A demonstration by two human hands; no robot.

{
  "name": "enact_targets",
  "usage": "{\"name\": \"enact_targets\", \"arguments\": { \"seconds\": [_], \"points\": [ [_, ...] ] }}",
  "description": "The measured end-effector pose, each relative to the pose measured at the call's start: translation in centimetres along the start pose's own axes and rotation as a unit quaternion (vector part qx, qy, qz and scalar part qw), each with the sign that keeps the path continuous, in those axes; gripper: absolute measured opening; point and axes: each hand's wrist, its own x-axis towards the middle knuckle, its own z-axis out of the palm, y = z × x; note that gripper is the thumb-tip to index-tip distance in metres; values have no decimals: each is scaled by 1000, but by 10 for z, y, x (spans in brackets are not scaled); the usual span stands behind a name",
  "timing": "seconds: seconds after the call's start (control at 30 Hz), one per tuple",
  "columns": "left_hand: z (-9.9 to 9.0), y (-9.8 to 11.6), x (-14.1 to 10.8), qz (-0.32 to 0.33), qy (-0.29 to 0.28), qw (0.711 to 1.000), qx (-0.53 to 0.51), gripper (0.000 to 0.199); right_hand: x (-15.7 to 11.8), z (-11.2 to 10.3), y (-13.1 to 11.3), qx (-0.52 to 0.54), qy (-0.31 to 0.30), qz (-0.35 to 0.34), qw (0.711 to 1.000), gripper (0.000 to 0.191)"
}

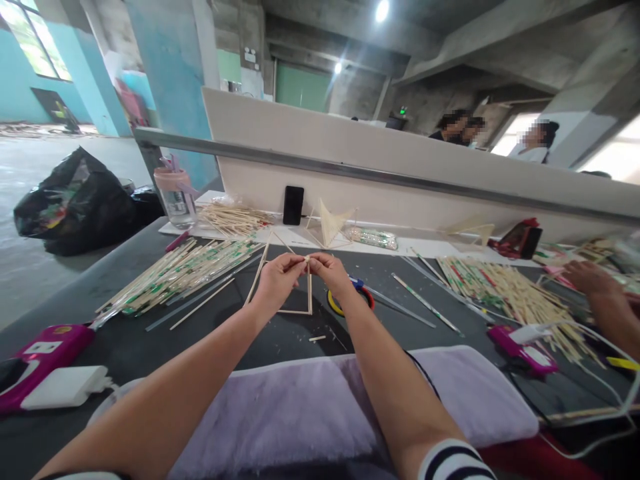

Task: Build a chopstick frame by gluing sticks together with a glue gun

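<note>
Left hand (278, 272) and right hand (327, 268) both pinch the top joint of a thin stick frame (300, 293) above the dark table (240, 347), fingertips close to steady the corner; loose sticks (180, 273) lie just left within reach.

Both forearms bare to the hands; right arm's sleeve cuff (453, 460) white with dark navy stripes, left sleeve edge barely visible.

bare dark table (280, 340) lies open just under and toward the body from the stick frame (295, 293). wrapped sticks (180, 273) crowd the left, a tape roll (350, 300) sits just right, loose sticks (500, 293) and another person's hand (593, 277) beyond. the fluffy pad (310, 407) edges the near side; its height is probably low.
</note>
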Motion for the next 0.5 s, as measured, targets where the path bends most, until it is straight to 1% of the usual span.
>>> {"name": "enact_targets", "arguments": {
  "seconds": [0.33, 0.5],
  "points": [
    [-1, 1, -1, 2, 9, 1000, 24, 22, 6, -2, 1, 2, -16, 0, 1000, 37],
    [0, 2, -2, 3, 14, 1000, 15, 20, 9, -6, -1, -8, -43, 5, 999, 37]
  ]
}}
